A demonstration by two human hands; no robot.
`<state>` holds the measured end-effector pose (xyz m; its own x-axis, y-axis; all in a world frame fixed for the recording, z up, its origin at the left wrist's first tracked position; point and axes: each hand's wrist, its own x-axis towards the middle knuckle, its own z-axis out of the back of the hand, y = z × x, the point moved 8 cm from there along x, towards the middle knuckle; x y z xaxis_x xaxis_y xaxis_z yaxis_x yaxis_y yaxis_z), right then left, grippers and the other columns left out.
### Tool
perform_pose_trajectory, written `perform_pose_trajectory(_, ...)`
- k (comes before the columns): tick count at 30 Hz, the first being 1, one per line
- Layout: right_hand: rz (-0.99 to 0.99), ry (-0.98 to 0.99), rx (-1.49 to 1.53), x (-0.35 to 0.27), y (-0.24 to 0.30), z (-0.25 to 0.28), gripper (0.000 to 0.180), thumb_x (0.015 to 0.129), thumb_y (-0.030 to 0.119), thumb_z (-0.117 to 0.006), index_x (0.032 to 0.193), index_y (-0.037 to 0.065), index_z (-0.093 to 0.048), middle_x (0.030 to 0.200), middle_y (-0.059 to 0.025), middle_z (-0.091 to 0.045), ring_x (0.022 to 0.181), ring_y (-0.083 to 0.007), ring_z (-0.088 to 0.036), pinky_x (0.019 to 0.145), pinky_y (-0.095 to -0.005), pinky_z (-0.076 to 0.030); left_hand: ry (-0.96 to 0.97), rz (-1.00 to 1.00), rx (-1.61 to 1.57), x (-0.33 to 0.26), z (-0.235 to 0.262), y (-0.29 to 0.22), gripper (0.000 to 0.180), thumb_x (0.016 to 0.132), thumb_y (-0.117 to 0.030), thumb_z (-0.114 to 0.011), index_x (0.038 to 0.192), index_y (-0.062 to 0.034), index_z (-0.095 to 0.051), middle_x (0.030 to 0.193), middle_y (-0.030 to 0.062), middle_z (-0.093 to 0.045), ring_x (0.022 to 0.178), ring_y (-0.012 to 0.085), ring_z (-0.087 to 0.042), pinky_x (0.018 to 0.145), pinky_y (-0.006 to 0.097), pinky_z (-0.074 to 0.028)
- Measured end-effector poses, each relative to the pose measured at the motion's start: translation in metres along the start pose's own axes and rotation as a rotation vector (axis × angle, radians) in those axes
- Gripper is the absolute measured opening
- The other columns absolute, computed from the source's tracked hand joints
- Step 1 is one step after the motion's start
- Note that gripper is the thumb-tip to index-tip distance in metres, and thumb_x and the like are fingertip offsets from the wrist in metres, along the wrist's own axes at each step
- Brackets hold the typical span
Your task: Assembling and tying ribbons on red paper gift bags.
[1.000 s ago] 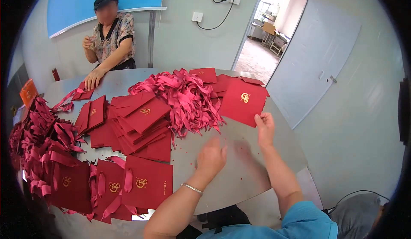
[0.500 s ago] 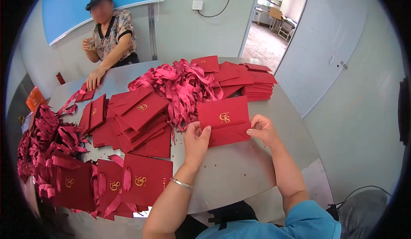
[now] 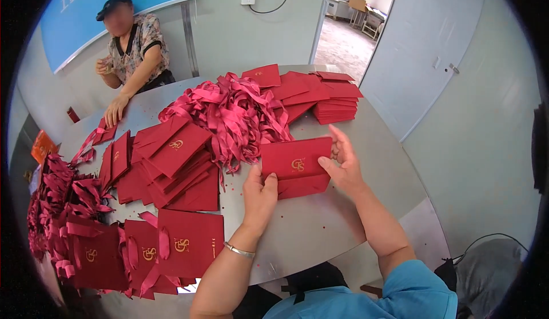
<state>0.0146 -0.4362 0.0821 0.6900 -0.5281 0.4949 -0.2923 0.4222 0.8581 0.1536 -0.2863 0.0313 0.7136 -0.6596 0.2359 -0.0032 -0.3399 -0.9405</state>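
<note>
In the upper left of the frame you are seeing another person (image 3: pixel 132 44) sitting at the far side of the grey round table (image 3: pixel 320 227), one hand resting on it. In the upper middle a heap of pink ribbons (image 3: pixel 234 113) is lying, and more ribbons (image 3: pixel 57 187) are piling at the left edge. A stack of red folders (image 3: pixel 334 99) is standing to the upper right of the heap. At the lower left, red folders with ribbons (image 3: pixel 143 250) are lying flat.
</note>
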Motion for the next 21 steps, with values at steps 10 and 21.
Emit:
perform_pose_trajectory(10,0.409,-0.035,-0.609,-0.001,0.047,0.004,0.050,0.071,0.004,-0.079,0.117,0.007,-0.061,0.117,-0.0129,-0.056,0.101,-0.0231,-0.058,0.080,-0.0323,-0.050,-0.028,-0.035,0.136,-0.003,-0.001,-0.002,0.022,0.088,0.003,-0.050,0.109,0.0040,-0.055,0.095,0.0100,-0.064,0.090,0.0140,-0.059,0.083,0.027,-0.046)
perform_pose_trajectory(21,0.474,-0.001,-0.581,-0.007,0.055,-0.002,0.049,0.067,0.004,-0.082,0.112,0.007,-0.063,0.115,-0.0133,-0.057,0.101,-0.0258,-0.059,0.084,-0.0346,-0.050,-0.099,-0.397,0.600,-0.013,-0.010,-0.068,0.056,0.074,0.001,-0.063,0.128,0.0028,-0.047,0.136,0.0242,-0.043,0.127,0.0363,-0.044,0.104,0.042,-0.037)
